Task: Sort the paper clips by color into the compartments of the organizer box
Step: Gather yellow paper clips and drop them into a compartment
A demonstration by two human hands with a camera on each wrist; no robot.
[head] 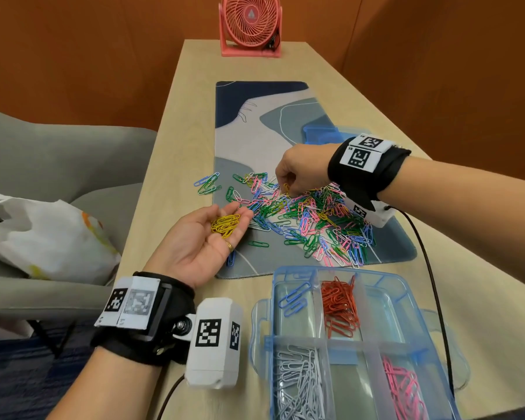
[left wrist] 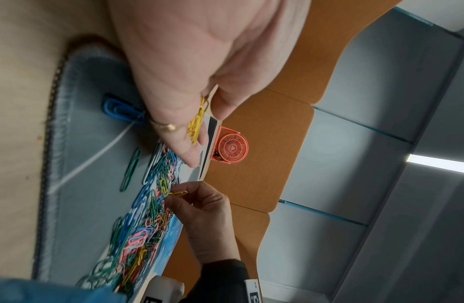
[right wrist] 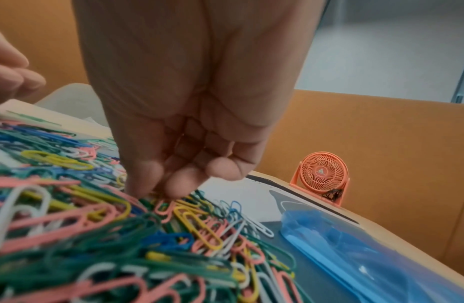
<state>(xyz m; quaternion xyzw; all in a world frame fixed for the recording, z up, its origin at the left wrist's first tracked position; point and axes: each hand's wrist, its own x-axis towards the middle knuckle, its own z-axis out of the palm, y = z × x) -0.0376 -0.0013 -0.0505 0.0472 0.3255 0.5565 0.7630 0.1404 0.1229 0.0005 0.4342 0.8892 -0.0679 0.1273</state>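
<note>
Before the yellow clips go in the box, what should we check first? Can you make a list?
1. Left hand lies palm up and carries the yellow clips: ok.
2. Right hand pinches one more yellow clip over the mixed pile: ok.
3. Organizer box is open: ok.
4. Red clips, white clips, pink clips and blue clips each sit in their own compartment: ok.
5. A compartment with no clips is free for yellow: ok, the near middle one looks bare.
6. All yellow picked out of the pile: not ok, several remain.
</note>
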